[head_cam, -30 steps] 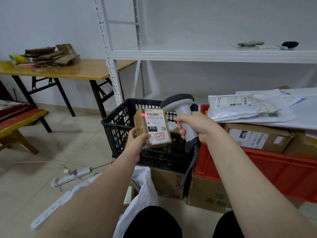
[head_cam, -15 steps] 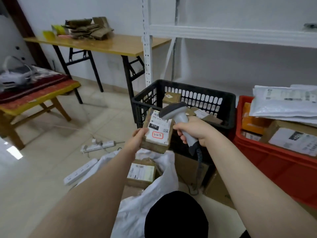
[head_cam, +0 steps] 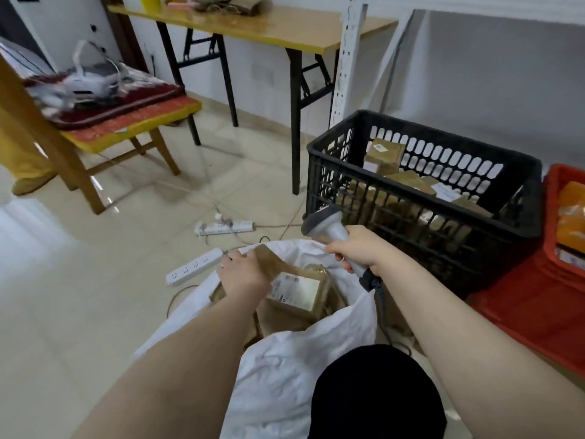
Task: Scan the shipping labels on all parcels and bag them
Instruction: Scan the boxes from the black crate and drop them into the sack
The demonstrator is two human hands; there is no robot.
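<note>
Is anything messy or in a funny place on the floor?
Yes. A white power strip lies on the floor by the white bag, a second strip beyond it, cables trailing loose. Someone could trip.

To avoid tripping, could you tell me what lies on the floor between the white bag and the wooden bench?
The head view shows a near power strip beside the bag and a far power strip, both with cables, on the tiles.

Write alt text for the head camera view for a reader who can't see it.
Left hand holds a brown cardboard parcel at the mouth of a white sack that contains a labelled brown box; right hand grips a grey handheld barcode scanner. Beside them, a black plastic crate holds more brown parcels.
</note>
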